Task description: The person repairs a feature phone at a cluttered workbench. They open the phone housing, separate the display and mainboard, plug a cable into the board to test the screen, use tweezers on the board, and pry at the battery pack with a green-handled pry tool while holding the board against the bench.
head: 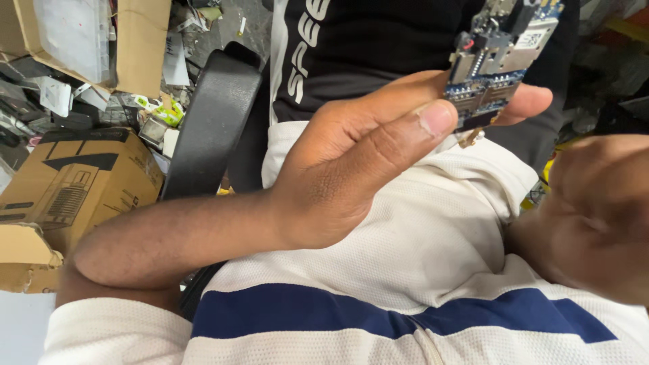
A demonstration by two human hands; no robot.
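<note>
Right up against the lens on the right side is a big blurry right hand (602, 216), way too close and out of focus, so I honestly can't tell if it's open, closed or holding anything. Main thing here is the blue circuit board (500, 61), held up top right in the left hand (351, 162): thumb pressed across the near face at its lower end, fingers behind it, so a proper pinch on the board's bottom edge. Board is standing roughly upright, a bit tilted, covered in silver metal shields and small parts, with a little gold connector (471, 138) dangling just below the thumb. Behind it is a black shirt with white lettering, and lower down white mesh fabric (419, 236) with a navy stripe (378, 311) across it. Left of the arm there's a black curved chair armrest (213, 122). Further left it gets cluttered: a brown cardboard box (74, 182) printed with a computer tower picture, flaps shut so no idea what's inside, and up top left an open cardboard box (138, 40) with a clear plastic bag (71, 34) tucked in it. Between the boxes sits a heap of small electronics scrap (159, 115).
</note>
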